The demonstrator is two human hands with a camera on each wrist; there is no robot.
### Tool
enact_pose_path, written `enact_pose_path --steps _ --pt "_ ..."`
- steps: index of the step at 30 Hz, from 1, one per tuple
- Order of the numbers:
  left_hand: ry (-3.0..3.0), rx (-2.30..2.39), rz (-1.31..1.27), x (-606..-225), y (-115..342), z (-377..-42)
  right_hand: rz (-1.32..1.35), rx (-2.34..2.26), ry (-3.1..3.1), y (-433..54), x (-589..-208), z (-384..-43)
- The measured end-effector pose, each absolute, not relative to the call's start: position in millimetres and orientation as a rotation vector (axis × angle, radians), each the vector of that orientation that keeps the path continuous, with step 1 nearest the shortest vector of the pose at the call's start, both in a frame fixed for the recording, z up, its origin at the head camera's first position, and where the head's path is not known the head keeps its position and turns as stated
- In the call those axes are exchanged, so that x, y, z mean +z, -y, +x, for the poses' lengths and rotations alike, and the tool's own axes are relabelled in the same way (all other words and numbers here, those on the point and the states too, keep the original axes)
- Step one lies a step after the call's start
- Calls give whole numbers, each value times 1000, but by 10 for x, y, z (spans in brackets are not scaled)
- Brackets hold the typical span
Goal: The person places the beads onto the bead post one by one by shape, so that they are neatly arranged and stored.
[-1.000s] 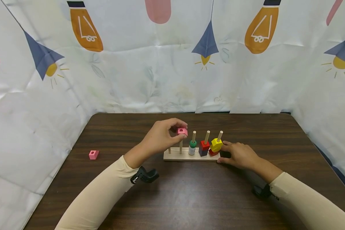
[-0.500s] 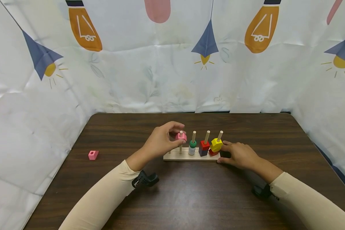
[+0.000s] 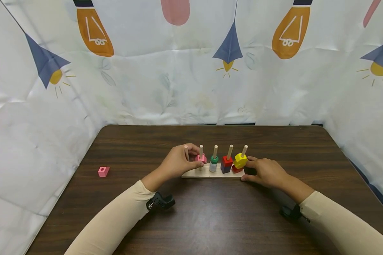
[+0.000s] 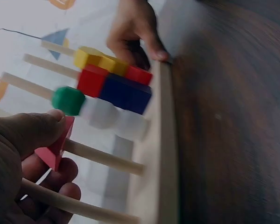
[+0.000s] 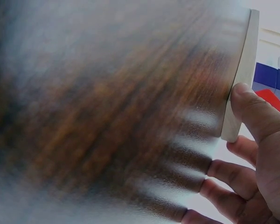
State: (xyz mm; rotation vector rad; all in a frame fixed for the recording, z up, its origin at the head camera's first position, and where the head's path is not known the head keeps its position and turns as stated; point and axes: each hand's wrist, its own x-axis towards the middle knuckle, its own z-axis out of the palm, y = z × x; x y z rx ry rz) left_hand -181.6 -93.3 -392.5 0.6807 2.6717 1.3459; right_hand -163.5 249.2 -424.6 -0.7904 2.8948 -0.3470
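My left hand (image 3: pixel 173 163) pinches a pink block (image 3: pixel 201 158) between thumb and fingers. The block is threaded partway down the second peg from the left, above the wooden peg board (image 3: pixel 191 174). In the left wrist view, a gap shows between the pink block (image 4: pixel 56 149) and the base. My right hand (image 3: pixel 266 171) grips the board's right end, its thumb (image 5: pixel 252 107) on the front edge and other fingers behind. The other pegs carry a green bead (image 3: pixel 214 159) over white ones, a red block (image 3: pixel 227 161) over dark blue, and yellow pieces (image 3: pixel 240 160) over red. The leftmost peg (image 3: pixel 186 153) bears no block.
Another pink block (image 3: pixel 103 171) lies on the dark wooden table (image 3: pixel 204 219), well to the left of the board. White cloth (image 3: pixel 191 88) printed with lamps and bulbs hangs behind and beside the table.
My left hand has lowered the pink block from the tip of the second peg to partway down it. The right hand keeps its hold on the board's end.
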Motion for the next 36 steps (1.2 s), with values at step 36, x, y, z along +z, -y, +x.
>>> enact_pose_path --steps 36 --pt "-2853 1015 686 -4239 1256 -1759 -787 -336 -2895 -2485 -4244 -1635"
